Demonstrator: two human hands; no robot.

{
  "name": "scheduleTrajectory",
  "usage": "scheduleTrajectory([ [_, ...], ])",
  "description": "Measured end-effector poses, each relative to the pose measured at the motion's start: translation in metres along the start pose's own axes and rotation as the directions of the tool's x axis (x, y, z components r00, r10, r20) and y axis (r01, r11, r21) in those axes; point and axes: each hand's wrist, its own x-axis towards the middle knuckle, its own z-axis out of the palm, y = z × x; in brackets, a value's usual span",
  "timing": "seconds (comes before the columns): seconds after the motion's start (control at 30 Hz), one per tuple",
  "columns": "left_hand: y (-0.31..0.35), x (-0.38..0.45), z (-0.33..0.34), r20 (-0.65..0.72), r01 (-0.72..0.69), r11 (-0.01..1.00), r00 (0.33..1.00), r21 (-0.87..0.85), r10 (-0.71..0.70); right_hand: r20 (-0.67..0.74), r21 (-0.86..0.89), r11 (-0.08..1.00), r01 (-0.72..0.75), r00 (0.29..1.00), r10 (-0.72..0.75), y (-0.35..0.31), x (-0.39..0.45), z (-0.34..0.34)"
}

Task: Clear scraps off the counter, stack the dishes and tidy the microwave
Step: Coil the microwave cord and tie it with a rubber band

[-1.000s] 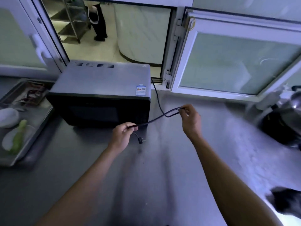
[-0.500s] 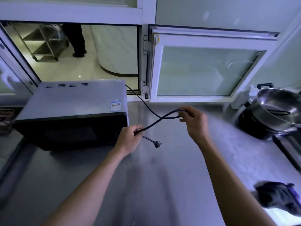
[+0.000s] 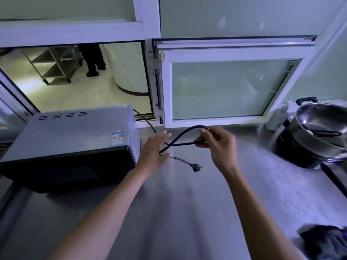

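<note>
Leftmost, the microwave sits on the tabletop below a serving hatch. Just beside its right edge the left hand spreads straight fingers against the black power cord. The right hand pinches a loop of that cord, whose plug dangles between both hands.

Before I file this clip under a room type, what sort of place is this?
Most likely a commercial or canteen kitchen. A microwave sits on a steel counter below a pass-through window, which opens onto a tiled room with metal shelving. A large steel pot stands to the right.
</note>
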Motion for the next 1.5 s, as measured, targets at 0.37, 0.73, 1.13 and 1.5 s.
scheduleTrajectory([
  [0.37, -0.005, 0.037, -0.006, 0.069, -0.07, 0.992, 0.996, 0.107, 0.062, -0.193, 0.076, 0.997, 0.0, 0.981, 0.015, -0.013, 0.022, 0.008],
  [0.73, -0.022, 0.064, -0.028, 0.025, -0.151, 0.988, 0.988, 0.042, 0.15, -0.374, 0.074, 0.99, -0.123, 0.916, 0.142, 0.008, 0.072, 0.0],
  [1.13, -0.041, 0.087, -0.05, 0.07, -0.145, 0.989, 0.987, 0.001, 0.144, 0.243, -0.671, 0.701, 0.242, 0.965, -0.1, 0.069, 0.07, 0.077],
  [1.5, -0.047, 0.081, -0.057, 0.068, -0.167, 0.982, 0.983, -0.088, 0.173, 0.282, -0.761, 0.584, 0.284, 0.955, -0.097, 0.071, 0.084, 0.108],
])
